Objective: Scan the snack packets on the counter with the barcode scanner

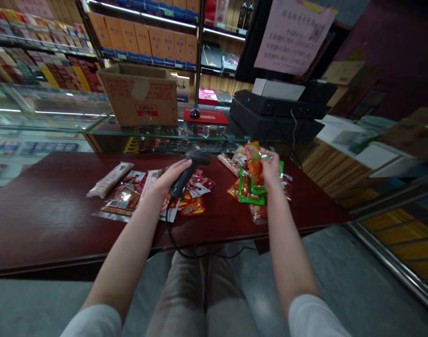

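At the scanner's eight o'clock, packets lie on the tabletop. The left hand has its fingers clamped round it; at three o'clock, the right hand's fingers, blurred, seem clamped on an orange packet.

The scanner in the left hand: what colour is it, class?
The scanner is black; it shows in the head view.

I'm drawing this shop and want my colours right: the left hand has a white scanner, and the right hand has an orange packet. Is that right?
Not quite: the scanner is black, not white, as the head view shows. The left hand does hold it, and the right hand has an orange packet.
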The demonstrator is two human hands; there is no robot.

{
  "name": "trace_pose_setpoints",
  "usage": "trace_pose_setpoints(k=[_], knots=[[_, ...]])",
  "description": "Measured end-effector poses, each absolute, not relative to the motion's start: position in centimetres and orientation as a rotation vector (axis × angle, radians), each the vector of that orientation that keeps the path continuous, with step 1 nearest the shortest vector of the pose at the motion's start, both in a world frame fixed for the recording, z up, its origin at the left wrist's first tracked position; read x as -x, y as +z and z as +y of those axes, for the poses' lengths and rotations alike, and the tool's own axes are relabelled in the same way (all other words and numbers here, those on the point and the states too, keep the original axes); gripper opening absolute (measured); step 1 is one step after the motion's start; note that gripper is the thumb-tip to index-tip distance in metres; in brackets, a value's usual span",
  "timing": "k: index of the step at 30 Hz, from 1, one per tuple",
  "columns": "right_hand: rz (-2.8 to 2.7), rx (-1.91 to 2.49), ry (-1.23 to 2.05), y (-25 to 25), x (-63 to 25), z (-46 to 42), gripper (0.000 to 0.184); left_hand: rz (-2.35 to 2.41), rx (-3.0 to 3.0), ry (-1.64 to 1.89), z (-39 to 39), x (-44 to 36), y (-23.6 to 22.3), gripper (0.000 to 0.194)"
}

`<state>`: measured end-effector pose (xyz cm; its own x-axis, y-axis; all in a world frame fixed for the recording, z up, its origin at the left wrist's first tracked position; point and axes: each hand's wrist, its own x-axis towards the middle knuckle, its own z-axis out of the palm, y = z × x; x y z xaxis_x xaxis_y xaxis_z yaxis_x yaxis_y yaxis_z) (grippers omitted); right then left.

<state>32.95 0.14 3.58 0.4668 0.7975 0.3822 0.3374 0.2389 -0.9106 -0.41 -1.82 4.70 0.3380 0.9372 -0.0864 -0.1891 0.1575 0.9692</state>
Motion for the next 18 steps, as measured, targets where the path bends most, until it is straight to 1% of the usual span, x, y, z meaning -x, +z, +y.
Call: trace_pose_setpoints(k=[1,2,4,6,8,10,11,12,13,15,17,18], knots=[[-1.146,1.530,0.226,4.2,-34.2,0.1,0.025,0.884,-1.083,1.008,-1.4,0.9,4.7,0.037],[-1.216,1.689,0.094,4.8,-35.4,0.0,0.031,0.899,-1.058,1.048,-1.1,1.4,4.7,0.037],[-1.321,1.958,-0.047,5.3,-37.2,-0.5,0.032,0.925,-1.001,1.121,-0.5,2.2,4.9,0.035],[-1.369,2.157,-0.111,5.1,-38.0,-1.1,0.030,0.929,-0.941,1.166,-0.3,2.7,5.1,0.033],[-1.368,2.229,-0.240,4.7,-37.6,-1.8,0.030,0.929,-0.885,1.190,-0.3,3.0,5.5,0.033],[-1.413,2.132,-0.390,4.2,-36.1,-2.2,0.032,0.930,-0.843,1.217,-0.6,3.0,5.8,0.033],[-1.473,2.041,-0.415,3.9,-34.9,-2.3,0.032,0.932,-0.829,1.232,-0.7,3.0,5.9,0.033],[-1.563,1.940,-0.375,3.5,-33.4,-2.3,0.030,0.934,-0.820,1.250,-0.8,3.0,6.0,0.033],[-1.679,1.846,-0.258,3.1,-31.7,-2.2,0.028,0.932,-0.813,1.265,-0.9,3.1,6.1,0.033],[-1.853,1.749,0.114,1.9,-28.0,-1.7,0.030,0.922,-0.803,1.292,-1.0,3.2,6.2,0.036],[-1.939,1.745,0.467,0.4,-24.6,-1.1,0.045,0.907,-0.797,1.306,-1.0,3.5,6.3,0.038],[-1.998,1.751,0.588,-0.4,-23.3,-0.7,0.052,0.898,-0.797,1.309,-0.9,3.6,6.3,0.039]])
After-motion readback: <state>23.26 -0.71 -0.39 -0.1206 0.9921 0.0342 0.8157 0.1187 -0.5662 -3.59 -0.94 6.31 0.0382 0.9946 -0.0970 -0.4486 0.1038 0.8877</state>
